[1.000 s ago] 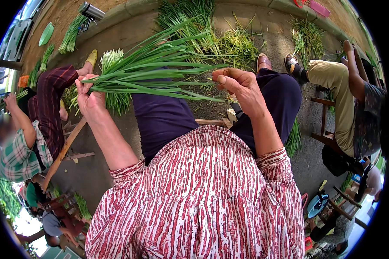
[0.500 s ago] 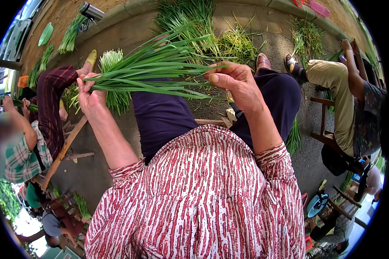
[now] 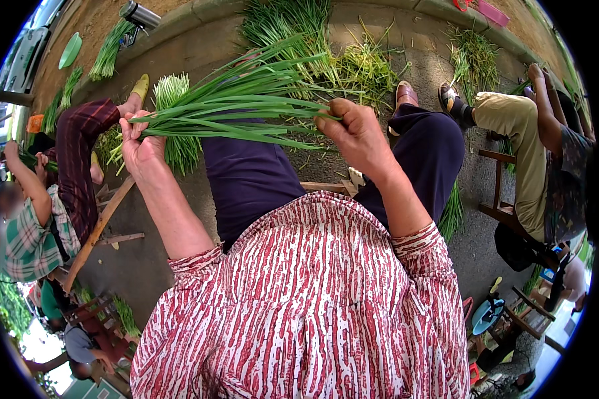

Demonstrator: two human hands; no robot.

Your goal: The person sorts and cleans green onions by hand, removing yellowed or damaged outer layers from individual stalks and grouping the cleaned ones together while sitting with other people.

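Observation:
A bunch of long green garlic chives lies across above my lap, leaves fanned toward the upper right. My left hand is closed around its base end at the left. At the opposite end my right hand pinches some leaf tips between thumb and curled fingers, its back turned up. Just past my left hand, a thick bundle of chives with pale stems sits on the ground, partly covered by the bunch.
Beyond my knees lie a big heap of chives and yellowed trimmings. A steel flask stands by the kerb. People sit close on both sides: a plaid-shirted person at left, a leg in khaki trousers at right.
My right hand has turned so its knuckles face up, with the fingers curled more tightly at the leaf tips. My left hand and the bunch have hardly moved.

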